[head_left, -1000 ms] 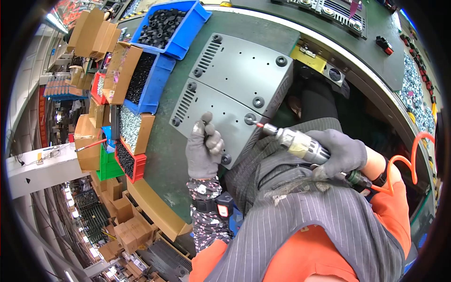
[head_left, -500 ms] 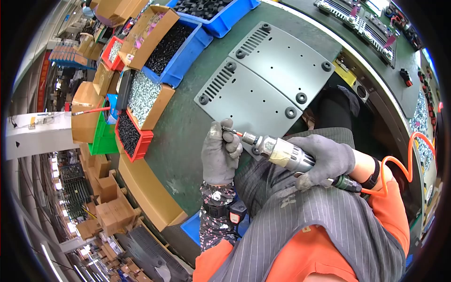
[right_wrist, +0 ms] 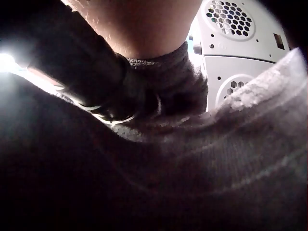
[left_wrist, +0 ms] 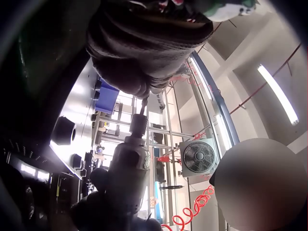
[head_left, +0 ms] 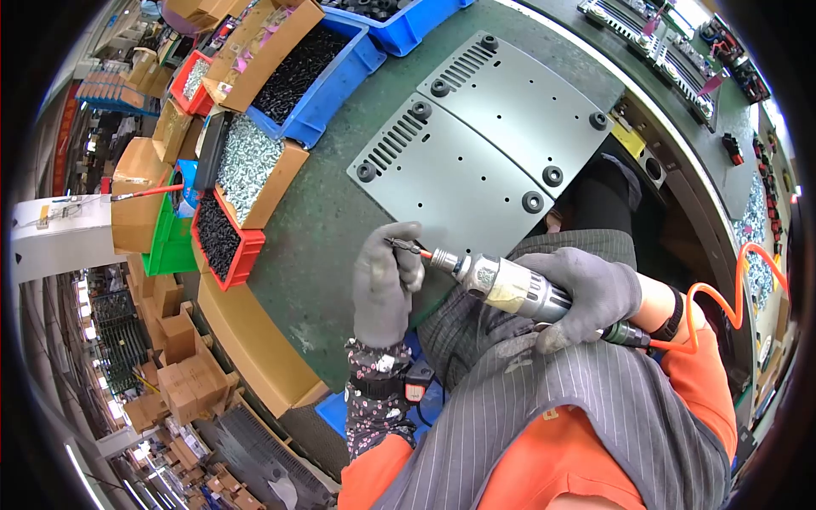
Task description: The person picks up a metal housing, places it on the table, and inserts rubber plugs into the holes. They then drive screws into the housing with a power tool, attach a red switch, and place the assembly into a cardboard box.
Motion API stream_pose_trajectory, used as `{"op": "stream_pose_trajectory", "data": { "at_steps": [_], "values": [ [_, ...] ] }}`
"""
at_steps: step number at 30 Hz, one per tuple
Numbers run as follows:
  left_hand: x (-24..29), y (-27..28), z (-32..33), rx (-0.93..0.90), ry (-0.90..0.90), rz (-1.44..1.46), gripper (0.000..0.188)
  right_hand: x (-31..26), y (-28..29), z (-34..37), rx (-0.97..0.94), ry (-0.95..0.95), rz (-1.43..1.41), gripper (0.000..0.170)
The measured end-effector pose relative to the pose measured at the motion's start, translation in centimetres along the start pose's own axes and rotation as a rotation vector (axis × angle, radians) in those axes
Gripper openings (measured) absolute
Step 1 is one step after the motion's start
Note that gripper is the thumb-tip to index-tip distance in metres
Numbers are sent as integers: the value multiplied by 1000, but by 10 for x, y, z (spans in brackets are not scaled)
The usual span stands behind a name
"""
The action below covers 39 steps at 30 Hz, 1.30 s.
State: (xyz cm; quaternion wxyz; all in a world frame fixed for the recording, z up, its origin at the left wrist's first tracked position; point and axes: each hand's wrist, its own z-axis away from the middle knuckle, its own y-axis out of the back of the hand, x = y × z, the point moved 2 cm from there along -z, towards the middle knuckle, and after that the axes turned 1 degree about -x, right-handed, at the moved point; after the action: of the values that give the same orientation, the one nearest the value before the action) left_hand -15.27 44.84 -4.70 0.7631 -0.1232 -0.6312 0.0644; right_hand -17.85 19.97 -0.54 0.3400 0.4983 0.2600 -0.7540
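Observation:
My gloved right hand (head_left: 582, 293) grips an air screwdriver (head_left: 510, 285) with a coiled orange hose, its nose pointing left. At its tip, my gloved left hand (head_left: 382, 285) pinches a small dark screw (head_left: 399, 244), fingers curled against the bit. The left wrist view shows the fingertips right at the bit (left_wrist: 144, 107). Beyond the hands, two grey metal housings (head_left: 459, 178) lie side by side, with black round feet (head_left: 532, 201) near their corners. The screwdriver covers part of the nearer housing's front corner. Mostly glove and sleeve fill the right wrist view.
Along the left of the green bench (head_left: 297, 280) stand a blue bin (head_left: 319, 115) of black parts, a carton (head_left: 280, 183) of silver screws and a red bin (head_left: 242, 259) of small black pieces. A long cardboard box (head_left: 255, 340) lies by the bench edge.
The screwdriver has left a foot on the nearer housing and swung left to the left hand. The left hand now pinches a screw at the bit. The head view has shifted.

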Motion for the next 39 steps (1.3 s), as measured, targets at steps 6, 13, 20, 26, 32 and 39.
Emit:
{"op": "stream_pose_trajectory", "data": {
  "at_steps": [6,13,20,26,32,39],
  "values": [
    [-34,-4,57,-690,288,-779,62,18,8,10,42,195,-18,60],
    [-96,-26,55,-156,123,-1173,45,34,15,22,123,196,-76,63],
    [3,-64,58,-121,-593,-1418,34,28,42,64,183,197,-205,58],
    [116,-111,17,-206,-336,-1631,36,31,46,86,246,318,-262,62],
    [98,-113,-38,-339,-404,-1810,37,30,39,93,154,277,-182,66],
    [91,-107,-39,-297,-434,-1766,35,21,31,71,221,221,-127,49]
  ]
}}
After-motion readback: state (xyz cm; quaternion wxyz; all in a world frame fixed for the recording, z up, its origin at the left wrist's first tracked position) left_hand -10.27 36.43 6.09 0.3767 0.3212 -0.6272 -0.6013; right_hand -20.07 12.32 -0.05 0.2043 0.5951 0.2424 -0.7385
